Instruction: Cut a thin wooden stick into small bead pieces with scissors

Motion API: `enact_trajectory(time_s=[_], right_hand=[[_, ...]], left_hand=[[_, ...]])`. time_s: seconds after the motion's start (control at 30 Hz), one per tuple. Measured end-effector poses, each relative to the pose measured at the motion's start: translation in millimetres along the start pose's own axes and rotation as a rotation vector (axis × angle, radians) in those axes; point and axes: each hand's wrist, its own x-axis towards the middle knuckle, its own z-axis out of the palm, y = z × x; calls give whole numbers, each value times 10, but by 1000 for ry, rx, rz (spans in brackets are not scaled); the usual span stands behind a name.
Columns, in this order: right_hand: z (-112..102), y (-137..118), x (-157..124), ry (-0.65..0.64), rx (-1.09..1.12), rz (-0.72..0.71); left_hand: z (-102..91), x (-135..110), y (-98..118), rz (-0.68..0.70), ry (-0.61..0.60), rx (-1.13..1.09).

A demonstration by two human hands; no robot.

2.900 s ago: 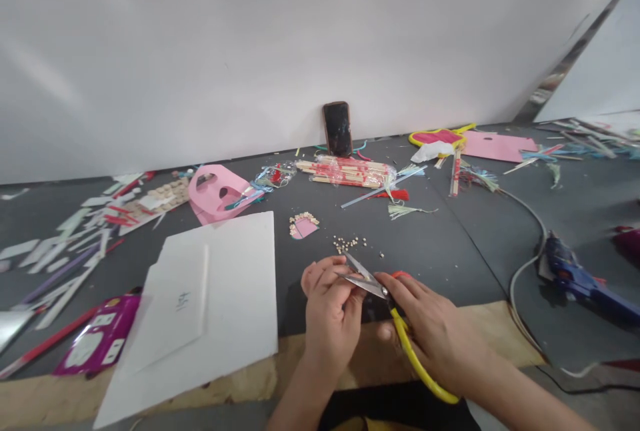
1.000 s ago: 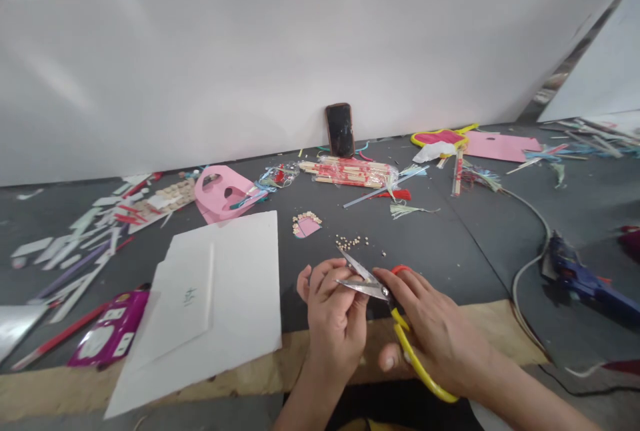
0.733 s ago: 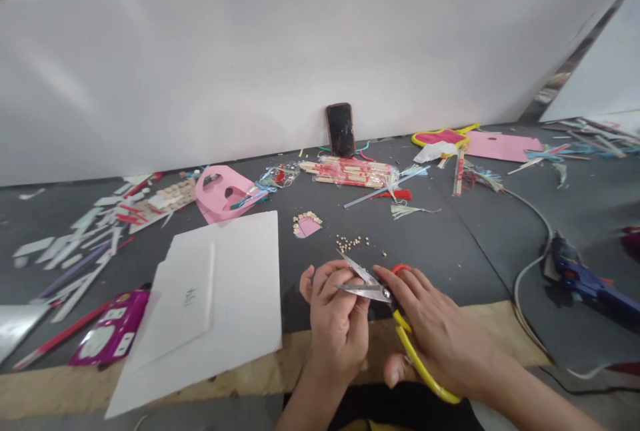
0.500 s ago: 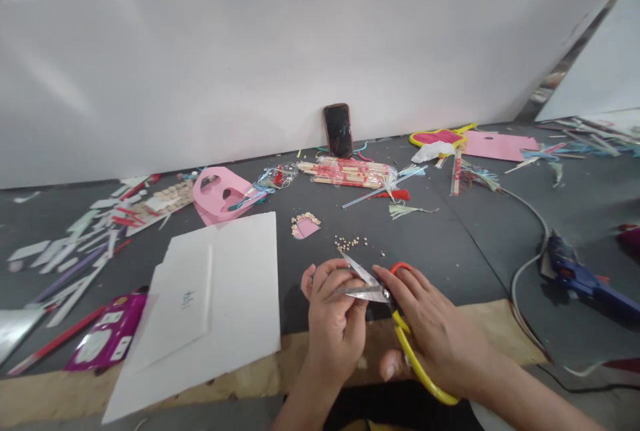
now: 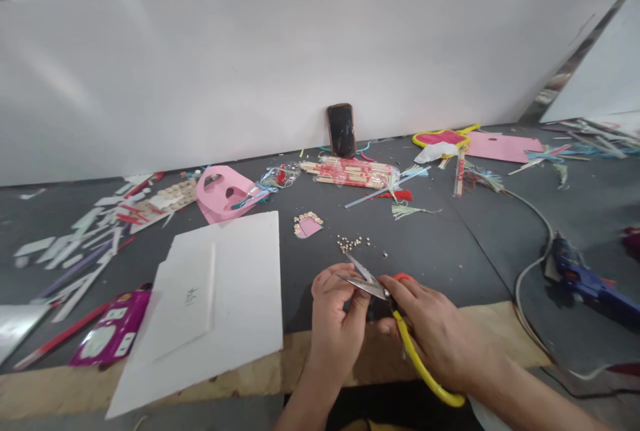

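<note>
Left hand [image 5: 334, 314] pinching a tiny piece at the scissor blades; right hand [image 5: 440, 337] working the scissors [image 5: 395, 317].

Going left to right: white sheets [image 5: 215, 297] are lying flat just left of the hands; left fingers are curling closed around something too small to identify, held against the blade tips, above the dark mat [image 5: 440, 251] near the table's front edge; the piece is judged very light and easily dropped, so a fingertip pinch close to the cut line is looking right; scissor blades are standing slightly apart, steel, stiff and sharp; right fingers are wrapping closed around the yellow and orange handles, the safe place to hold; loose beads [image 5: 353, 242] are sitting just beyond, likely to roll; blue glue gun [image 5: 580, 277] is lying well apart at far right.
</note>
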Motion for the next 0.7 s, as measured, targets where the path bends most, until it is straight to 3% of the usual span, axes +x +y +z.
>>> enact_trajectory(time_s=[0.2,0.37,0.7], right_hand=[[-11,-17,5,-52,19,22],[-56,-38,-15,-43,-61,9],[-94,-12,-67,-95,-41,-47]], left_hand=[[15,-35,0,43,110,95],[-15,-23,44,90,101,114],[26,-16,39,27,59,-77]])
